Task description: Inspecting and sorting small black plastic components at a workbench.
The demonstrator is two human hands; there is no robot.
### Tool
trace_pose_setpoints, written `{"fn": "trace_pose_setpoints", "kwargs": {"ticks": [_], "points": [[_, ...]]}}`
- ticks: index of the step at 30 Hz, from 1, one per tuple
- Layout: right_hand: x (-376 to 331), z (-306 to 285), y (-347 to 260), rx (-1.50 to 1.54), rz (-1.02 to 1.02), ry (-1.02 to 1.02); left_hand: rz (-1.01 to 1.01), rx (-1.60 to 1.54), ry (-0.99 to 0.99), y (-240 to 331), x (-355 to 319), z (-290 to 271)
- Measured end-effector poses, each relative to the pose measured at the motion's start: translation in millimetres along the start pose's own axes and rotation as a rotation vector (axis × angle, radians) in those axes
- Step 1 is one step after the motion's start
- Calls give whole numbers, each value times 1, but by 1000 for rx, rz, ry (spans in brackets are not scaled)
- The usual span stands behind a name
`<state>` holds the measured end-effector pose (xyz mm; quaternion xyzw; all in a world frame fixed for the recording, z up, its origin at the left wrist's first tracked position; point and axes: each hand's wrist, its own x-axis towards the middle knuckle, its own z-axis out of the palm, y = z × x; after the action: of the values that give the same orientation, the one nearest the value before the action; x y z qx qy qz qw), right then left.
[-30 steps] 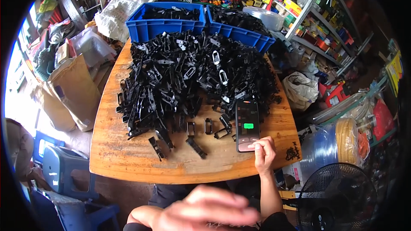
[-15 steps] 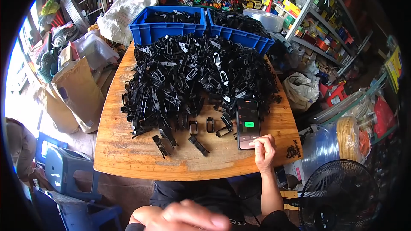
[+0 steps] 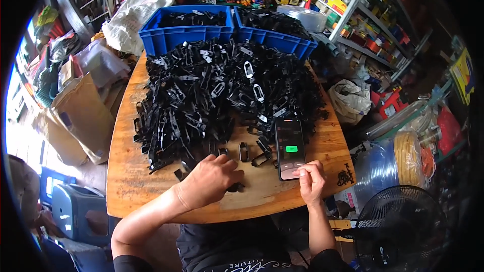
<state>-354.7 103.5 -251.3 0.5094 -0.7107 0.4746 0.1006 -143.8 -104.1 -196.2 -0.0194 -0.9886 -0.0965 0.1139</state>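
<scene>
My left hand [image 3: 212, 179] is over the front of the table, with its fingers curled down among small black plastic frames. Its fingertips are hidden, so whatever they hold cannot be made out. A dark piece [image 3: 235, 188] shows just under its edge. To the right of it, a black rectangular frame [image 3: 244, 152] stands near another loose frame [image 3: 262, 158]. My right hand [image 3: 312, 179] is closed at the lower right corner of a phone [image 3: 290, 146], a thumb or finger touching its lit screen. Behind both hands rises a large pile of black plastic parts [image 3: 196, 90].
Two blue crates [image 3: 186, 38] of black parts stand at the table's far edge. A black fan [image 3: 403, 226] is at the right front, beside clear plastic rolls [image 3: 380, 171]. Blue stools [image 3: 75, 211] and brown sacks [image 3: 83, 121] lie left of the wooden table [image 3: 131, 191].
My left hand has moved from near my body, at the bottom of the picture, forward onto the loose parts at the table's front. My right hand has stayed at the phone.
</scene>
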Motion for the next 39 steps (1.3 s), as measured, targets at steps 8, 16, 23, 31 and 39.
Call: {"fn": "trace_pose_setpoints", "kwargs": {"ticks": [8, 16, 23, 31, 39], "points": [[6, -2, -4, -37, 3, 21, 19, -81, 12, -5, -4, 22], [1, -6, -2, -55, -14, -46, -83, -114, 202, -5, -3, 8], [3, 1, 4, 33, 1, 139, -101, -329, 425, -7, -6, 6], [2, 1, 5, 65, 35, 115, -187, -348, 373, -1, -7, 1], [2, 1, 4, 67, 44, 117, -646, -1589, 385, -10, -8, -6]]}}
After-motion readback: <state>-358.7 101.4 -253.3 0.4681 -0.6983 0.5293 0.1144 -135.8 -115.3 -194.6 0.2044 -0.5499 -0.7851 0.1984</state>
